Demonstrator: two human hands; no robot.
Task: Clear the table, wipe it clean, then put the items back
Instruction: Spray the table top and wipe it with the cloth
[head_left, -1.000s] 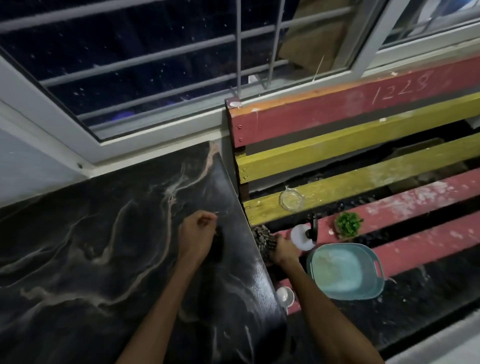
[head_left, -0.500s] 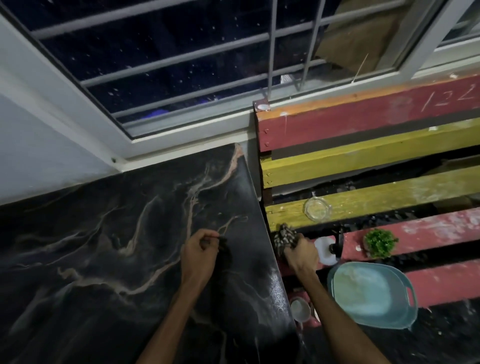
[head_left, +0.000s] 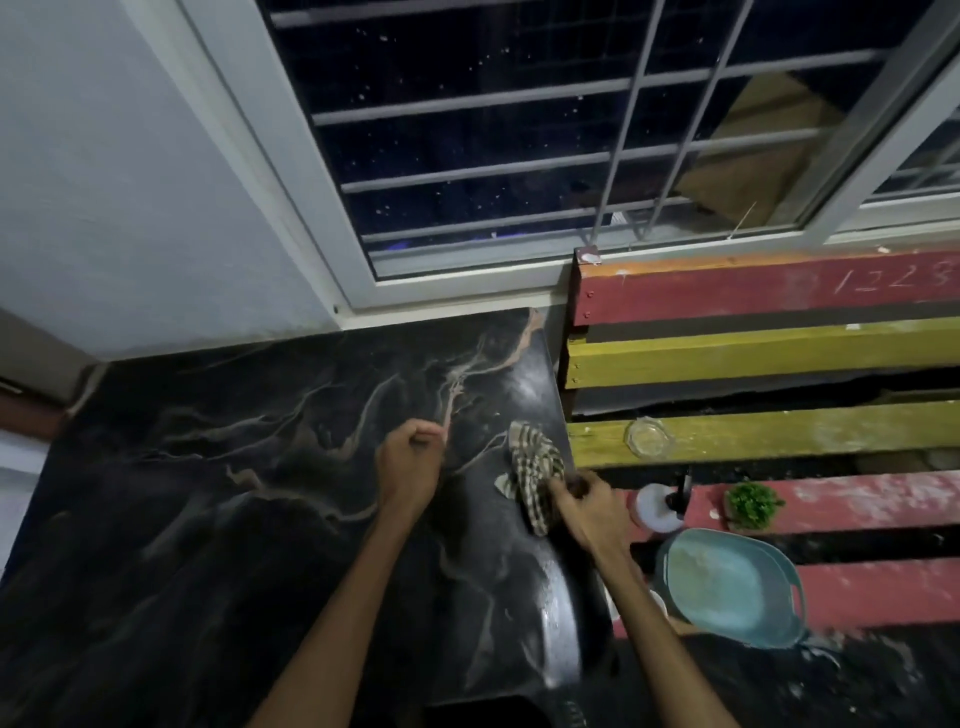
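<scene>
Checked cloth (head_left: 535, 470) now on glossy marble table (head_left: 208, 493), right hand (head_left: 584, 501) gripping.

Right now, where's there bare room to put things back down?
The dark marble table is bare left of the left hand. The right edge is busy: right hand with checked cloth. The bench slats beside the basin are crowded.
</scene>
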